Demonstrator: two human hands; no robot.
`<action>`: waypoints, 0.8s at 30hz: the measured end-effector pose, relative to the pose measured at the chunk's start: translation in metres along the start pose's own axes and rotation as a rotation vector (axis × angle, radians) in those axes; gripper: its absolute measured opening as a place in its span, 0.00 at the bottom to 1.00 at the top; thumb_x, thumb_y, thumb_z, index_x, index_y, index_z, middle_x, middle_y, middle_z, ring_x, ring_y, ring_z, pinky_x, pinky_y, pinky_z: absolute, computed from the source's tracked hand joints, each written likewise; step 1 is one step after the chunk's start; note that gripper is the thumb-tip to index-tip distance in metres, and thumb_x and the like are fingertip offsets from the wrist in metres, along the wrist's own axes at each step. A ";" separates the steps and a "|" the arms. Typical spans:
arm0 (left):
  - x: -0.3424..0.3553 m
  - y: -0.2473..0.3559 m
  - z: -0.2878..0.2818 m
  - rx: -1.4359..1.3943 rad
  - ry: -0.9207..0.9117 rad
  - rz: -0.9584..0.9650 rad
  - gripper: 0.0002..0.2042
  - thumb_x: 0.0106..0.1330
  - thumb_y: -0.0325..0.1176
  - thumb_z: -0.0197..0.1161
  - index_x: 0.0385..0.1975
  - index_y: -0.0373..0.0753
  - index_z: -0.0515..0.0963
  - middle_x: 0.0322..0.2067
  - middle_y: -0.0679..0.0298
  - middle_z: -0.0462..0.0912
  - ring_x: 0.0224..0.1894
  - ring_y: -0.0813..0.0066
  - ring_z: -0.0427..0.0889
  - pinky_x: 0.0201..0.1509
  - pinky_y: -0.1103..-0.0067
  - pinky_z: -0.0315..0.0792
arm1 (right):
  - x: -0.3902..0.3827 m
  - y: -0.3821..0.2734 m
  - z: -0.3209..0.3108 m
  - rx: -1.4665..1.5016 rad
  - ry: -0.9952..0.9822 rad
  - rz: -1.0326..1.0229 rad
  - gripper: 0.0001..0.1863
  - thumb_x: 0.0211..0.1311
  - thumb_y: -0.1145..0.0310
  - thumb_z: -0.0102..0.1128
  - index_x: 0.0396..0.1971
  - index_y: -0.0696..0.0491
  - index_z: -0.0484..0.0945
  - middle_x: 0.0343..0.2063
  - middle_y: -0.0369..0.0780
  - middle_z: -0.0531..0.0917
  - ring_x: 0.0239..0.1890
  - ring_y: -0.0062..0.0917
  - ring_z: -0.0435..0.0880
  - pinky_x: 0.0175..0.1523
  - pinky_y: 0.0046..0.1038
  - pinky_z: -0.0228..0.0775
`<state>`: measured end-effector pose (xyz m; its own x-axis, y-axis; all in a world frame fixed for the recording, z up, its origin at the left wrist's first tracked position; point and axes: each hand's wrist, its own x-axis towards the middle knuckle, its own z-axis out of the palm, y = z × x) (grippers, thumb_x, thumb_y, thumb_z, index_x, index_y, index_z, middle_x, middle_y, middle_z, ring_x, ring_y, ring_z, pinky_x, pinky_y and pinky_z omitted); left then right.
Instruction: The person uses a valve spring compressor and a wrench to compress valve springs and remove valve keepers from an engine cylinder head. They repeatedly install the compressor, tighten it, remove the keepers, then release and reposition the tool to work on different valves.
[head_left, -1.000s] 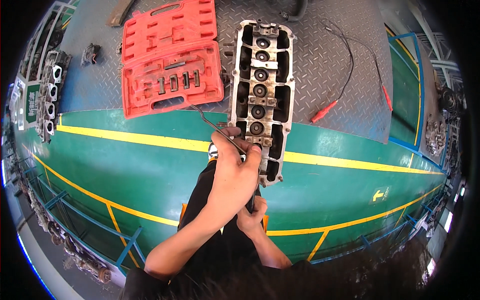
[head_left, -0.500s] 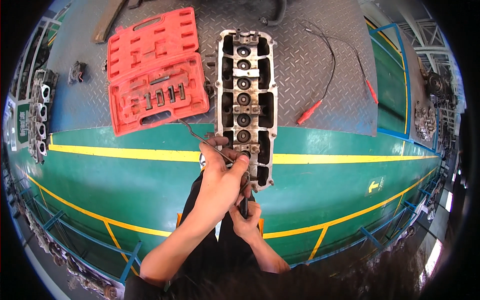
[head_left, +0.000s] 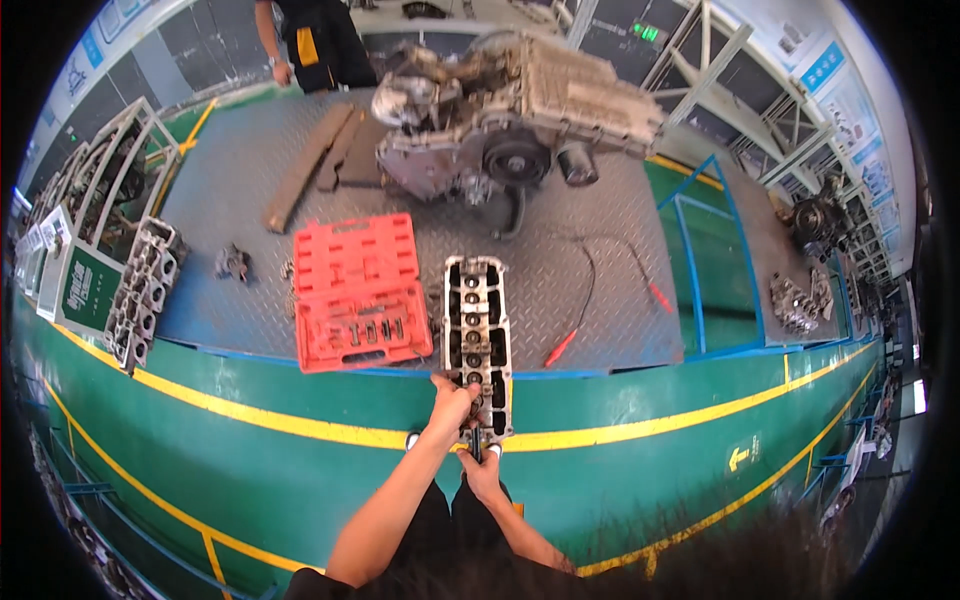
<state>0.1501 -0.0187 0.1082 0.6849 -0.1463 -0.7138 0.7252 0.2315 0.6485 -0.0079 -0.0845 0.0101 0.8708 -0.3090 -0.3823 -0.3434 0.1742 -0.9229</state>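
Observation:
A long aluminium cylinder head [head_left: 496, 340] with a row of round valve bores stands end-on toward me at the bench's near edge. My left hand [head_left: 452, 405] is closed at its lower left part, thumb by the lowest bores; what its fingers grip is too small to make out. Below it, my right hand [head_left: 482, 470] is closed round a black tool handle [head_left: 476, 442] at the head's near end. An open red tool case [head_left: 355, 245] with metal pieces lies left of the head.
A large engine [head_left: 540, 90] sits on the steel bench [head_left: 210, 300], with a brown bar [head_left: 305, 170] and red-clipped leads [head_left: 562, 344]. Another cylinder head [head_left: 140, 295] is at left, a blue frame [head_left: 728, 235] at right. A co-worker [head_left: 315, 40] stands beyond the bench.
The view has tilted upward, bringing the engine and co-worker into sight; the case, cylinder head and both hands now appear lower and smaller. My hands remain at the head's near end.

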 end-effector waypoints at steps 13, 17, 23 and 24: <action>0.029 -0.010 -0.004 -0.167 0.010 -0.061 0.25 0.62 0.21 0.54 0.51 0.39 0.46 0.31 0.48 0.73 0.23 0.47 0.83 0.23 0.55 0.83 | 0.008 -0.016 0.004 0.083 -0.110 0.119 0.12 0.59 0.71 0.65 0.20 0.51 0.72 0.13 0.30 0.71 0.13 0.15 0.67 0.19 0.23 0.53; 0.042 -0.015 0.004 -0.126 0.050 -0.076 0.38 0.59 0.20 0.54 0.63 0.35 0.34 0.33 0.43 0.75 0.22 0.45 0.82 0.20 0.53 0.80 | 0.011 -0.017 -0.002 0.035 -0.104 0.152 0.12 0.61 0.69 0.65 0.20 0.51 0.72 0.13 0.31 0.71 0.13 0.16 0.67 0.19 0.23 0.55; 0.001 0.012 0.056 0.162 0.160 -0.130 0.34 0.62 0.24 0.53 0.63 0.21 0.42 0.42 0.33 0.78 0.35 0.48 0.86 0.39 0.61 0.82 | 0.024 0.009 -0.016 0.023 0.129 -0.003 0.09 0.62 0.67 0.66 0.27 0.52 0.76 0.17 0.28 0.73 0.16 0.14 0.66 0.21 0.22 0.54; 0.053 -0.014 0.007 0.282 0.368 0.082 0.31 0.62 0.27 0.56 0.58 0.19 0.48 0.46 0.33 0.78 0.48 0.48 0.83 0.51 0.65 0.79 | 0.019 -0.002 0.018 -0.056 0.024 0.023 0.10 0.63 0.69 0.66 0.39 0.56 0.78 0.28 0.32 0.80 0.27 0.18 0.76 0.32 0.23 0.67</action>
<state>0.1768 -0.0362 0.0633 0.7070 0.2241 -0.6707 0.6956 -0.0493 0.7167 0.0157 -0.0738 0.0058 0.8543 -0.3276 -0.4036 -0.3828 0.1287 -0.9148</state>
